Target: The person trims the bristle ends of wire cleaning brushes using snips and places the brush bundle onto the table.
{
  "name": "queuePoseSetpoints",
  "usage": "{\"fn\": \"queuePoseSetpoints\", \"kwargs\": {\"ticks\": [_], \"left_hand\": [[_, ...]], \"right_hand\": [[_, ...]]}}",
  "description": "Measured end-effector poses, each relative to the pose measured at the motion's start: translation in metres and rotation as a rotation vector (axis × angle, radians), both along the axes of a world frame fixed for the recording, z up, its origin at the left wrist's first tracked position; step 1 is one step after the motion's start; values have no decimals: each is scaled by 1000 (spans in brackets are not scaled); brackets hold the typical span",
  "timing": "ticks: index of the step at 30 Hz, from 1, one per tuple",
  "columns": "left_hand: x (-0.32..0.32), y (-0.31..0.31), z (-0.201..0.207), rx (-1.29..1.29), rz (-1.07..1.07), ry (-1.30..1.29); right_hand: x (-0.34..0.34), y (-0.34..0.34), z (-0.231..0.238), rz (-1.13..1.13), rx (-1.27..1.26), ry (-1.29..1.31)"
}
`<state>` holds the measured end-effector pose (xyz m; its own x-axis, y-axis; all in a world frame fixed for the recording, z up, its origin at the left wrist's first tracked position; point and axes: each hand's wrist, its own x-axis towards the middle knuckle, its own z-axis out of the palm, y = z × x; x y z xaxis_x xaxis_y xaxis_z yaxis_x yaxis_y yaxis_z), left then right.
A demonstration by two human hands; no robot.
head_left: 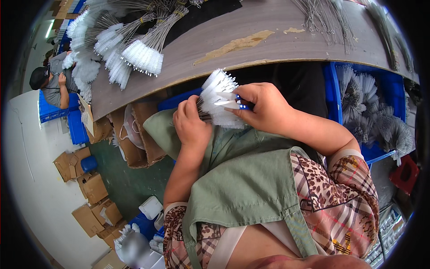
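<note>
Two hands (192,123), one snipper (233,104)

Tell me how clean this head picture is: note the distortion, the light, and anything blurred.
Head view: strong fisheye, so the table edge bows and black corners ring the frame. Light is even and soft, with no hard shadows or glare. The left hand and right hand on the white brush are sharp; a smeared patch sits low on the left, and detail softens toward the rim.
</note>
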<state>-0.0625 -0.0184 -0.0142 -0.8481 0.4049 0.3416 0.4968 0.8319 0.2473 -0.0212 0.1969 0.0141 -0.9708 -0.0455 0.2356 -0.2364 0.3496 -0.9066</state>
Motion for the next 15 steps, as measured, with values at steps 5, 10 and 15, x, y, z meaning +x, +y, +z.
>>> {"fn": "queuePoseSetpoints", "kwargs": {"ticks": [5, 10, 15], "left_hand": [[-5, -4, -2, -24, -106, 41], [-8, -6, -1, -106, -161, 147], [-5, -1, 5, -178, -113, 100]], "right_hand": [[-1, 12, 9, 105, -69, -95], [-1, 18, 9, 4, -111, 4], [-4, 19, 3, -112, 99, 210]]}}
